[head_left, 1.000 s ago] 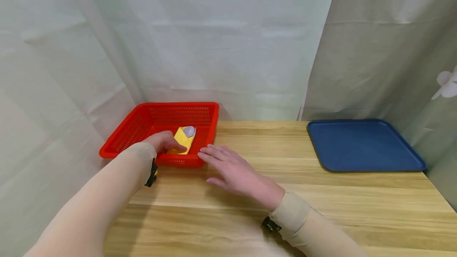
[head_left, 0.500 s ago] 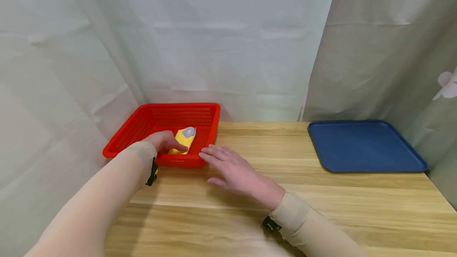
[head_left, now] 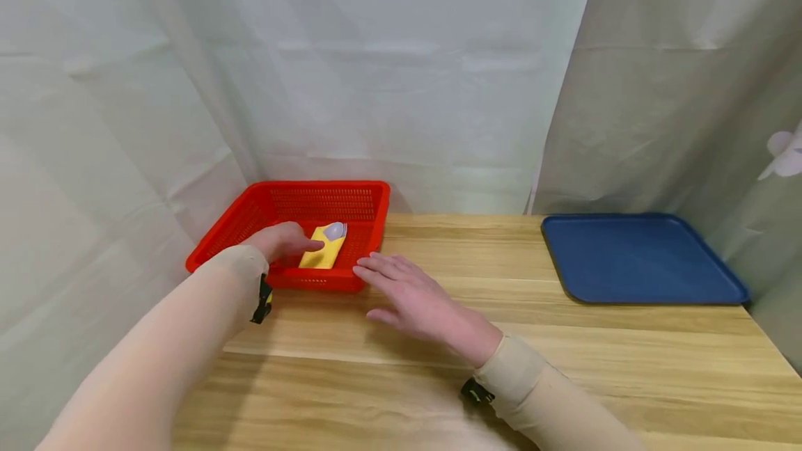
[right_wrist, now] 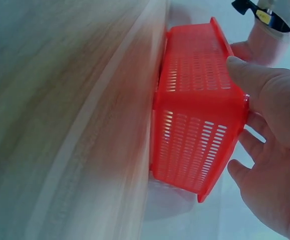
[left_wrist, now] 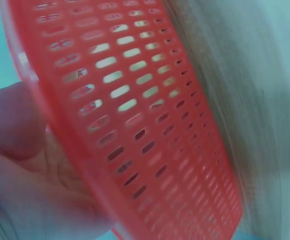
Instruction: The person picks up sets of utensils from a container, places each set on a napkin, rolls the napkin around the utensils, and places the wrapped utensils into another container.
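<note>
In the head view, a folded yellow napkin lies inside a red perforated basket, near its front wall. A pale lilac spoon and fork poke out of the napkin's far end. My left hand reaches over the front wall, its thumb stretched across the napkin's left part; whether it touches is unclear. In the left wrist view the basket wall hides most of the fingers. My right hand, fingers straight, lies beside the basket's front right corner, with the fingertips at the rim.
A blue tray lies on the right of the wooden table. Pale curtains close off the back and sides, and the basket stands close to the left one.
My left hand has shifted a little left and up, its thumb lifting from the napkin's near end. The napkin stays in the basket. My right hand keeps its place by the corner.
</note>
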Demonstrator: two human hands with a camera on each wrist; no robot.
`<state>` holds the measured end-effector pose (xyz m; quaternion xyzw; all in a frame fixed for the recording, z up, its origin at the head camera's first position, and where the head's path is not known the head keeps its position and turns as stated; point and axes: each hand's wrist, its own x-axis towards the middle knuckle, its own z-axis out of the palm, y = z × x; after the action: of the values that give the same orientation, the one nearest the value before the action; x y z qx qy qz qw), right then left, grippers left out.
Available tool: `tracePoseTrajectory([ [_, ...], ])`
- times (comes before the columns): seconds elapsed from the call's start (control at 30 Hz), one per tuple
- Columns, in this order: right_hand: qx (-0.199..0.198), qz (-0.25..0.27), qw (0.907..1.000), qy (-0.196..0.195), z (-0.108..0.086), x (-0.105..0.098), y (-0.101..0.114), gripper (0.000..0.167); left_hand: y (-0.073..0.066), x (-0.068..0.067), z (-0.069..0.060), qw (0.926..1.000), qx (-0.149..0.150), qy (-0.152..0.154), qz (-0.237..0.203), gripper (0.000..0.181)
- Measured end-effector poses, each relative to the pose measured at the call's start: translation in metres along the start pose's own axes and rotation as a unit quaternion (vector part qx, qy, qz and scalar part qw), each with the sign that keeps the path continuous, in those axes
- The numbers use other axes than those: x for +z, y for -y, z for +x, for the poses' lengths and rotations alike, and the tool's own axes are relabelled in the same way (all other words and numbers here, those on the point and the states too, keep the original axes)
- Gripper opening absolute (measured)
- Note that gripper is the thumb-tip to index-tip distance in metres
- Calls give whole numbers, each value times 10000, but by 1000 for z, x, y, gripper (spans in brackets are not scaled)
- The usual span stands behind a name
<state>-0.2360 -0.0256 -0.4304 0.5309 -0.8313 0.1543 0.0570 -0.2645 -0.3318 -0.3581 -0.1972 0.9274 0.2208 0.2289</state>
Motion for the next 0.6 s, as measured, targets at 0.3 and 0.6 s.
tracePoseTrajectory([
  [0.3,40,-111,9999,6,4,0,-13,81,-8,-2,-4,9984,429,-328,158,71],
  [0.6,-73,-484,9985,-261,-5,-7,-34,80,-28,12,-9,9931,934,-681,184,72],
])
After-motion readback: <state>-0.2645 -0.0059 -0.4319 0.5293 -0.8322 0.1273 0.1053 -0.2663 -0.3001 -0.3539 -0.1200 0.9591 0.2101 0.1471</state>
